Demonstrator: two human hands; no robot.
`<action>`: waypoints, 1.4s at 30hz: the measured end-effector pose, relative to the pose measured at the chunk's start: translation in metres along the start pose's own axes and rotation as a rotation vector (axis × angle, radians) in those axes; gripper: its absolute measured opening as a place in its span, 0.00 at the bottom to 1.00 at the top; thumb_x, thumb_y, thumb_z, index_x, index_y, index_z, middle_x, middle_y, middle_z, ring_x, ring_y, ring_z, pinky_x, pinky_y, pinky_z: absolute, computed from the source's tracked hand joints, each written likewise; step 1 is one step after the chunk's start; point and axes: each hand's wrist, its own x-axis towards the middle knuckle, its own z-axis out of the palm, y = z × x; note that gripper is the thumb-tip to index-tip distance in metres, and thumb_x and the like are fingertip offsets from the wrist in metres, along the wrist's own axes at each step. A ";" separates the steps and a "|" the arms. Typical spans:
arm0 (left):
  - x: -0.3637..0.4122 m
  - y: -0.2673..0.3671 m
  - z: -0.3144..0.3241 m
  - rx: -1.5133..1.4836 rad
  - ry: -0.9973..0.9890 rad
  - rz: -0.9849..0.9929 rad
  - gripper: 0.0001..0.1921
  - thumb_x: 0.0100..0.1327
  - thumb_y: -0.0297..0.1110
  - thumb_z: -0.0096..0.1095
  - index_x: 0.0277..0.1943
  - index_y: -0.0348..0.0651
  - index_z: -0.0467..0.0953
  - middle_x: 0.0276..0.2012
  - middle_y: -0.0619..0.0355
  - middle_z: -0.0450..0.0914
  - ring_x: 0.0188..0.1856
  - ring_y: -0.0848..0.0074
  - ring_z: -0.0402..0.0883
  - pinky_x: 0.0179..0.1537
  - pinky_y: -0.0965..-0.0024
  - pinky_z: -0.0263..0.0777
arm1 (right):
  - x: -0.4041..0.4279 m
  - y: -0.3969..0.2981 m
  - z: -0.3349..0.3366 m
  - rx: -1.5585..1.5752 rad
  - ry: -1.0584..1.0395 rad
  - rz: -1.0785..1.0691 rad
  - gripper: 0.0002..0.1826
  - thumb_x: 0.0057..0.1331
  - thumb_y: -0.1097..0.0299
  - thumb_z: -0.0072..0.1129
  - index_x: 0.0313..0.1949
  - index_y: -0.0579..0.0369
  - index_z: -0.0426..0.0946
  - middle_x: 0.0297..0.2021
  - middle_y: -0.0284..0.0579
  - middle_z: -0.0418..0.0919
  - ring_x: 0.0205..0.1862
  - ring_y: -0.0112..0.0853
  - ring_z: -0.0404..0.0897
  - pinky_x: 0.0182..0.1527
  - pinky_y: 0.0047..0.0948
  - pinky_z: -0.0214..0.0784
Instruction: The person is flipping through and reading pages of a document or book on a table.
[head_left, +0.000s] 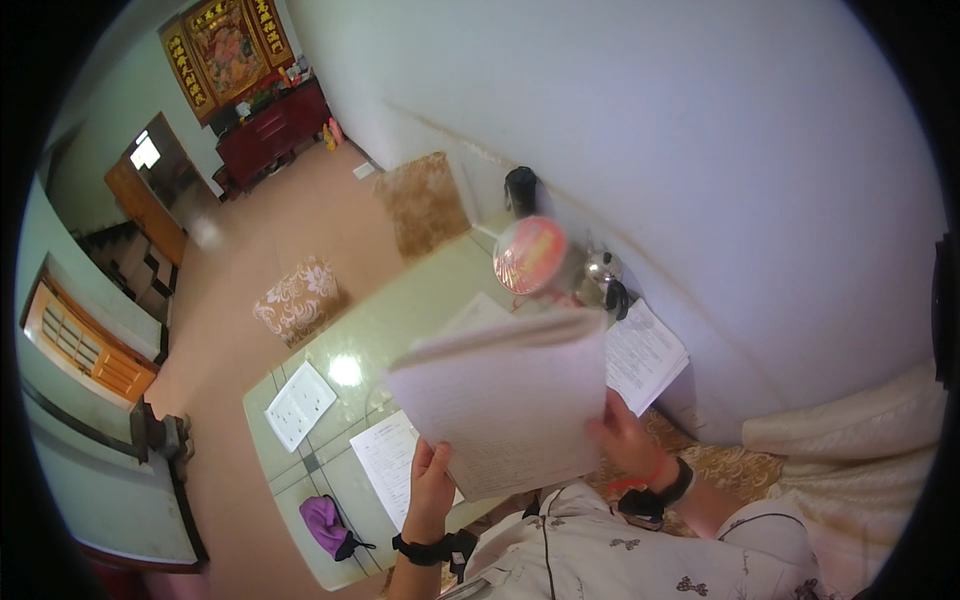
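Observation:
A stack of printed paper sheets (517, 412) is held up in front of me, tilted and slightly blurred. My left hand (431, 480) grips its lower left corner, thumb on the front. On the right edge my right hand (626, 439) pinches the same stack. Both wrists wear black straps. Partly hidden below the stack, another printed sheet (386, 461) lies on the glossy table (420, 300). More printed papers (646, 352) rest at the wall side, beyond my right hand. The writing on the held sheets is too faint to read.
Left on the table are a white tray (301, 405) with small dark marks and a purple pouch (324, 523). Toward the wall stand a metal kettle (602, 268), a red-and-white round fan (531, 255) and a black container (521, 191). Patterned chairs (300, 300) flank the far edge.

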 end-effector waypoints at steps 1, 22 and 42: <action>0.001 0.000 0.003 0.084 -0.011 0.013 0.22 0.66 0.30 0.42 0.62 0.40 0.54 0.57 0.56 0.64 0.58 0.72 0.62 0.57 0.64 0.57 | 0.001 0.001 0.002 0.003 0.005 -0.002 0.27 0.64 0.69 0.49 0.60 0.60 0.53 0.53 0.42 0.65 0.52 0.25 0.64 0.54 0.25 0.57; 0.012 0.003 0.028 0.940 0.074 0.482 0.18 0.56 0.28 0.56 0.50 0.33 0.66 0.49 0.51 0.62 0.53 0.68 0.64 0.53 0.67 0.60 | -0.026 0.017 0.015 0.136 0.142 -0.071 0.22 0.61 0.75 0.53 0.55 0.61 0.61 0.50 0.39 0.70 0.50 0.25 0.67 0.52 0.24 0.60; 0.033 -0.026 -0.001 0.334 -0.015 -0.198 0.16 0.59 0.27 0.56 0.50 0.35 0.68 0.41 0.57 0.75 0.40 0.78 0.73 0.39 0.76 0.68 | 0.033 0.001 -0.012 0.060 -0.240 0.207 0.19 0.59 0.65 0.57 0.48 0.58 0.67 0.38 0.36 0.74 0.39 0.19 0.70 0.44 0.19 0.63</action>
